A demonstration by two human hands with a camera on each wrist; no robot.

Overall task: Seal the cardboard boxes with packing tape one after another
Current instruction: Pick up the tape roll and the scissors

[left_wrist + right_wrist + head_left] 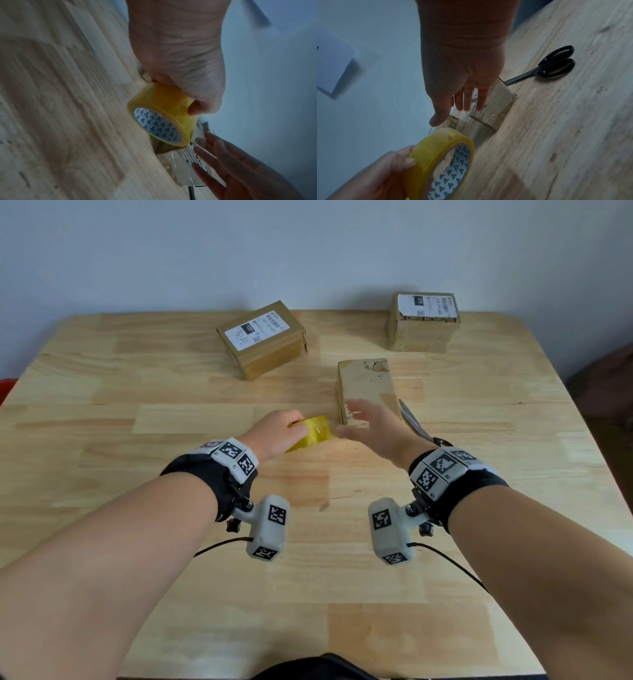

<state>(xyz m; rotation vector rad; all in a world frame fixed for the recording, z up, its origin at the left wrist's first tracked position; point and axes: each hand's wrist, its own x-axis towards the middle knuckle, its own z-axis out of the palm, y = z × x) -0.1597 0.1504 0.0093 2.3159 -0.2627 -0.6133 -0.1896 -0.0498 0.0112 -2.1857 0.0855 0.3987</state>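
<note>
My left hand point(282, 433) grips a yellow roll of packing tape point(313, 433) just above the table; the left wrist view shows the roll point(161, 112) held at its rim. My right hand point(364, 421) is spread with straight fingers over the near end of a narrow plain cardboard box point(366, 381), and I cannot tell if it touches. In the right wrist view a thin line runs from the thumb of the right hand point(464, 70) to the tape roll point(443, 155), with the box point(500, 102) under the fingertips.
Black-handled scissors point(416, 422) lie on the wooden table point(171, 412), just right of the narrow box. Two labelled cardboard boxes stand farther back, one at centre point(263, 337) and one at the right point(423, 321). A wall runs behind the table.
</note>
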